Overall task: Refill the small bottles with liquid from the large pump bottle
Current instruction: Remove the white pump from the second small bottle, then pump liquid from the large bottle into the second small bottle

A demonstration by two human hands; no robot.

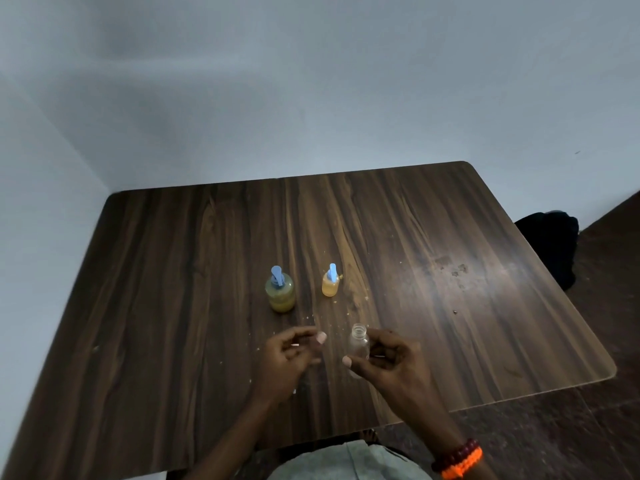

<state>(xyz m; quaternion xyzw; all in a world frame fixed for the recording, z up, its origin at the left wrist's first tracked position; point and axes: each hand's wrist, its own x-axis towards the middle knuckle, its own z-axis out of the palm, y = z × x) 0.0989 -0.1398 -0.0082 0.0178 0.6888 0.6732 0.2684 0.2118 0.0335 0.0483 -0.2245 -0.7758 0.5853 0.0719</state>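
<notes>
The large pump bottle point(280, 293), with a blue pump and yellow-green liquid, stands upright mid-table. To its right stands a smaller pump bottle point(330, 283) holding orange liquid. My right hand point(391, 362) grips a small clear bottle point(358, 344), uncapped and apparently empty, upright just above the table near the front. My left hand point(291, 355) hovers beside it to the left with fingers curled toward the thumb. I cannot make out whether anything small sits in that hand.
The dark wood-grain table point(450, 230) carries scattered crumbs and dried stains point(453, 270) right of centre. A black bundle point(550, 244) lies on the floor past the right edge. Pale walls close off the back and left.
</notes>
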